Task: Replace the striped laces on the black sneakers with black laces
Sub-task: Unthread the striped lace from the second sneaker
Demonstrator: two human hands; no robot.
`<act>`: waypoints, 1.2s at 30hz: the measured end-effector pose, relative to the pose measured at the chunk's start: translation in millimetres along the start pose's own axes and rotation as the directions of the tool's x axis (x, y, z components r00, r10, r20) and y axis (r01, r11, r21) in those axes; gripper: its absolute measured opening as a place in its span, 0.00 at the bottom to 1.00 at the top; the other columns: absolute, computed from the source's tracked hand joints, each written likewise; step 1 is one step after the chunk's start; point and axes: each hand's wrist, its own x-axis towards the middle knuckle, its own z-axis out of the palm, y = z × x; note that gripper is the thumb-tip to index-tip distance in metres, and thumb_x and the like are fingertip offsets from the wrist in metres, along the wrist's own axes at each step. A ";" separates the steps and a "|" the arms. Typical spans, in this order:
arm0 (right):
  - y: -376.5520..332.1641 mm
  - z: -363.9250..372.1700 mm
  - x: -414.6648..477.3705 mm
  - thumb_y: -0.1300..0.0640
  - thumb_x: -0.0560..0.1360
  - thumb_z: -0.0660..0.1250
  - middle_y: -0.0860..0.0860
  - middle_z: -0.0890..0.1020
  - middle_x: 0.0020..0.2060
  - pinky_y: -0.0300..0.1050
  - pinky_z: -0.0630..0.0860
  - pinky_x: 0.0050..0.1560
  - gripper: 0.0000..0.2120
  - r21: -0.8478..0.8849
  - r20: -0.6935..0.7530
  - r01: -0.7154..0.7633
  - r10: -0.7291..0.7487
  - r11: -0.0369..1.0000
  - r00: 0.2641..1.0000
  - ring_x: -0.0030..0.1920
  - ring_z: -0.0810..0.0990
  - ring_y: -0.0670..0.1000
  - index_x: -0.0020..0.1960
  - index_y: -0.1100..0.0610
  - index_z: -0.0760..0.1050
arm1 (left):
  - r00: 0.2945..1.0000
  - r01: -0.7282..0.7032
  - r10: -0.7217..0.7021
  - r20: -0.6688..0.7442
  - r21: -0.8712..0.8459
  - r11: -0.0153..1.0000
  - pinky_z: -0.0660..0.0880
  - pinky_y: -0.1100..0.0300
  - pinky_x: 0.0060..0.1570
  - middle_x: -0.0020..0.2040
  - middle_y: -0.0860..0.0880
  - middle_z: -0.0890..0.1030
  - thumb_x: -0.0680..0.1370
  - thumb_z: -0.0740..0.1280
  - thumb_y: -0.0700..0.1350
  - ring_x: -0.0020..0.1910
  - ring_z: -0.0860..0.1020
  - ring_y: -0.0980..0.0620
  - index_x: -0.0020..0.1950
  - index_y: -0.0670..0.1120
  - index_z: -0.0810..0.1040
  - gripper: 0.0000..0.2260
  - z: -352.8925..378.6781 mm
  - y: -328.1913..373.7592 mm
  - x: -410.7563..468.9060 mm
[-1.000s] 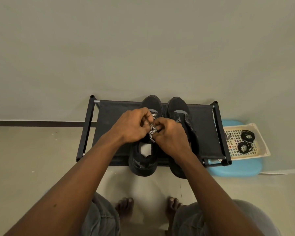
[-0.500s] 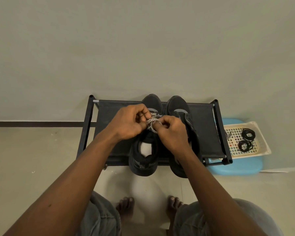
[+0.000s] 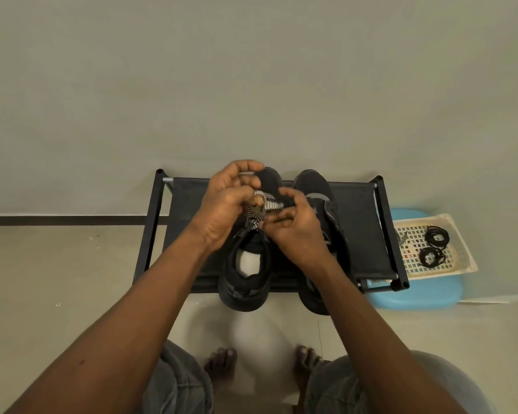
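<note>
**A:** What do the hands have?

**B:** A bunched striped lace [image 3: 262,208], held between them. The left hand [image 3: 226,204] has a loop of it round a curled finger, and the right hand [image 3: 298,234] pinches the bundle from the other side.

**A:** Where is the shoe?

**B:** Right under the grip. It's a black sneaker [image 3: 245,282], and the lace's lower end hangs down to it. I can't tell whether the lace passes through any eyelet.

**A:** And the other one?

**B:** Just right of the grip is a second sneaker [image 3: 314,183], close beside the first and partly behind the right hand. Both sit on a black rack [image 3: 361,228].

**A:** The new laces?

**B:** Well off to the right of the grip. Two coils of black laces [image 3: 437,236] lie in a pale basket [image 3: 464,252], which rests on a blue stool [image 3: 416,297].
</note>
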 end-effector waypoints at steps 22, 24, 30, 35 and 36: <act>-24.4 -31.5 13.2 0.67 0.69 0.62 0.50 0.70 0.31 0.45 0.77 0.39 0.15 0.710 -0.254 0.129 0.082 0.692 0.964 0.28 0.67 0.49 0.54 0.59 0.75 | 0.785 0.072 0.119 -0.608 0.280 0.957 0.70 0.60 0.36 0.36 0.55 0.79 0.77 0.71 0.45 0.34 0.74 0.54 0.42 0.49 0.82 0.05 -58.5 18.0 11.3; -20.0 -34.2 12.2 0.67 0.74 0.64 0.52 0.73 0.35 0.47 0.77 0.41 0.11 0.361 -0.401 0.166 -0.008 0.918 0.916 0.34 0.72 0.51 0.54 0.56 0.76 | 0.895 0.262 0.091 -0.437 0.678 0.687 0.72 0.57 0.48 0.43 0.57 0.83 0.77 0.72 0.55 0.45 0.79 0.53 0.45 0.50 0.82 0.09 -62.4 9.0 7.9; -6.2 -20.1 -2.3 0.50 0.71 0.74 0.47 0.71 0.59 0.48 0.78 0.57 0.27 -0.475 0.049 0.220 -0.224 0.852 0.973 0.57 0.77 0.48 0.67 0.44 0.71 | 0.949 0.194 -0.297 -0.108 0.941 0.278 0.73 0.50 0.65 0.68 0.51 0.78 0.71 0.73 0.64 0.63 0.77 0.48 0.72 0.56 0.72 0.32 -40.6 2.6 -7.1; -0.1 -6.1 -8.6 0.49 0.72 0.75 0.51 0.71 0.62 0.51 0.80 0.56 0.38 -0.630 0.177 0.278 -0.214 0.725 0.961 0.56 0.78 0.55 0.76 0.45 0.60 | 0.958 0.091 -0.285 -0.013 0.961 0.263 0.76 0.56 0.57 0.63 0.51 0.81 0.73 0.77 0.55 0.56 0.80 0.49 0.76 0.53 0.69 0.34 -27.4 -3.5 -14.3; 0.2 -4.9 -8.8 0.51 0.72 0.75 0.51 0.71 0.61 0.53 0.80 0.55 0.37 -0.619 0.167 0.275 -0.219 0.736 0.961 0.55 0.79 0.56 0.75 0.45 0.60 | 0.967 0.083 -0.254 -0.018 0.965 0.250 0.78 0.55 0.56 0.62 0.49 0.82 0.73 0.77 0.53 0.54 0.81 0.49 0.76 0.53 0.69 0.33 -26.7 -4.5 -14.3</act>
